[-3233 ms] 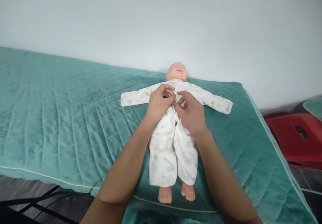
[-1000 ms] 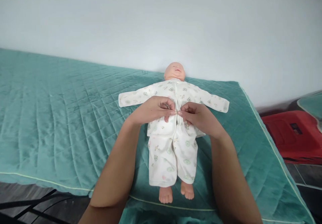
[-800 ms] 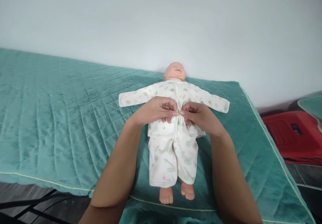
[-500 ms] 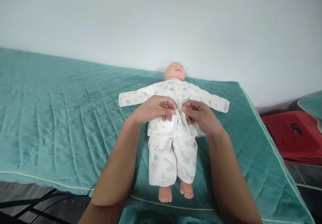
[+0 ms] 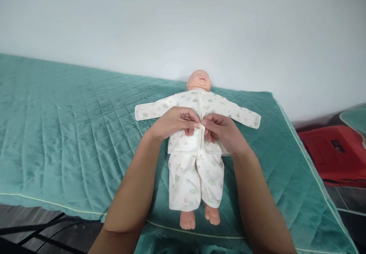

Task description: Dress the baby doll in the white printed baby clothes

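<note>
A baby doll [image 5: 199, 80] lies on its back, head toward the wall and bare feet toward me. It wears a white patterned baby shirt [image 5: 183, 142] with its sleeves spread wide, and matching trousers [image 5: 184, 181]. My left hand [image 5: 180, 122] pinches the shirt's left front edge between thumb and fingers at belly height. Opposite it, my right hand [image 5: 224, 130] pinches the other front edge. The fingertips of both hands nearly meet at the shirt's middle opening. Whatever fastener lies between them is too small to make out.
A green quilted cover [image 5: 71, 139] lies under the doll, its right edge sloping down toward me. The pale wall [image 5: 143, 25] rises behind. To the right is a red plastic object [image 5: 331, 155], perhaps a stool. Dark metal bars [image 5: 37, 231] show at lower left.
My right hand has moved left, bringing its shirt edge against the one in my left hand. The gap between the fingertips has narrowed. The doll lies as before.
</note>
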Tool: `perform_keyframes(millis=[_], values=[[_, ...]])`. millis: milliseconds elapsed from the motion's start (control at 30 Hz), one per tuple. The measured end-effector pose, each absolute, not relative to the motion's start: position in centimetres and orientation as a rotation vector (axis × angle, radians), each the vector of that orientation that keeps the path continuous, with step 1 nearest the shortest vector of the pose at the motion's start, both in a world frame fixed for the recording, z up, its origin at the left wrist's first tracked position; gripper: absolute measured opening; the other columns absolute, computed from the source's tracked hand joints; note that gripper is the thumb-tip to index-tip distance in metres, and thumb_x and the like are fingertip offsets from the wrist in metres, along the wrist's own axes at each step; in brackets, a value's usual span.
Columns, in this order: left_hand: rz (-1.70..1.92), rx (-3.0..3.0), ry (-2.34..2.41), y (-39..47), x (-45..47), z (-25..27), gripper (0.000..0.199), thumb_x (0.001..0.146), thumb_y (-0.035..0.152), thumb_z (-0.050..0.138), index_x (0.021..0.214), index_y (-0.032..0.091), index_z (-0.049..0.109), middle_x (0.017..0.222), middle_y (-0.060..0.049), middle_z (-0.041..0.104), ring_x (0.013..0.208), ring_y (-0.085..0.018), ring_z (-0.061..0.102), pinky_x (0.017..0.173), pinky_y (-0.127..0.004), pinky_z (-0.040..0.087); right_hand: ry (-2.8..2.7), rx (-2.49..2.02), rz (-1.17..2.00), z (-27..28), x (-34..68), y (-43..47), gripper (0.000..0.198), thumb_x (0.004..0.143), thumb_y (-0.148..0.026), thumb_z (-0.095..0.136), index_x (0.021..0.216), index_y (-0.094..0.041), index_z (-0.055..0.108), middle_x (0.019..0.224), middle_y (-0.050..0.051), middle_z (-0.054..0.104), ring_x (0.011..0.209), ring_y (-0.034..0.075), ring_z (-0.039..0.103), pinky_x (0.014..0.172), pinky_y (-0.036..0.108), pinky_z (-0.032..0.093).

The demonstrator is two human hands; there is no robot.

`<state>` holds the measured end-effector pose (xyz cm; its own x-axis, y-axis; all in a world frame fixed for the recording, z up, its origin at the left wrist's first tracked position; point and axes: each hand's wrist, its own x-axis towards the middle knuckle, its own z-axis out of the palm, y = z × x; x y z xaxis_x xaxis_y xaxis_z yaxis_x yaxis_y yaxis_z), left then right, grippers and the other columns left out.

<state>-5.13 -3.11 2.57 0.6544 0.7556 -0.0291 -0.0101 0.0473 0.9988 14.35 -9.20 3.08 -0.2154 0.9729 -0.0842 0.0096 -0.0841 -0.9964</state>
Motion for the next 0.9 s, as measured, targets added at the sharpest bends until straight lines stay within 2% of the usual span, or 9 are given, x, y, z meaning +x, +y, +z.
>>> perform_keyframes(millis=[233,533,700,800,900], values=[[0.655,1.444,0.664,-2.93,-5.16,2.23,0.021,0.076,0.033,0.082,0.082,0.015,0.072,0.061,-0.002,0.066,0.053,-0.011,0.061,0.05,-0.022,0.048,-1.283,-1.142,1.461,2.94,14.25,-9.1,0.031,0.093,-0.049,0.06,0.084,-0.02,0.057,0.076,0.001,0.073,0.047,0.008,0.057,0.043,0.02,0.039],[0.658,1.464,0.729,-2.87,-5.04,2.14,0.024,0.076,0.036,0.082,0.079,0.014,0.072,0.056,-0.001,0.064,0.05,-0.01,0.059,0.047,-0.021,0.047,-1.247,-1.155,1.487,2.79,14.01,-8.99,0.031,0.094,-0.05,0.059,0.086,-0.02,0.054,0.075,0.002,0.074,0.049,0.01,0.064,0.044,0.019,0.044],[0.602,1.488,0.74,-2.99,-5.3,2.53,0.026,0.077,0.037,0.082,0.083,0.014,0.072,0.066,-0.002,0.068,0.056,-0.01,0.063,0.053,-0.021,0.052,-1.213,-1.16,1.497,2.98,13.76,-9.09,0.03,0.095,-0.048,0.058,0.085,-0.02,0.053,0.074,0.002,0.074,0.057,0.013,0.07,0.046,0.018,0.046],[0.567,1.485,0.752,-3.18,-5.32,2.78,0.026,0.076,0.034,0.081,0.088,0.015,0.069,0.072,-0.003,0.07,0.06,-0.011,0.065,0.056,-0.021,0.055,-1.209,-1.156,1.491,3.01,13.67,-9.12,0.029,0.095,-0.046,0.058,0.085,-0.02,0.054,0.075,0.002,0.074,0.061,0.013,0.072,0.047,0.017,0.046],[0.571,1.491,0.764,-3.4,-5.24,2.98,0.018,0.079,0.027,0.076,0.089,0.015,0.066,0.07,-0.001,0.069,0.059,-0.01,0.064,0.057,-0.02,0.054,-1.214,-1.166,1.484,3.06,13.6,-9.12,0.028,0.095,-0.045,0.058,0.084,-0.02,0.055,0.078,0.002,0.075,0.062,0.014,0.073,0.047,0.017,0.047]])
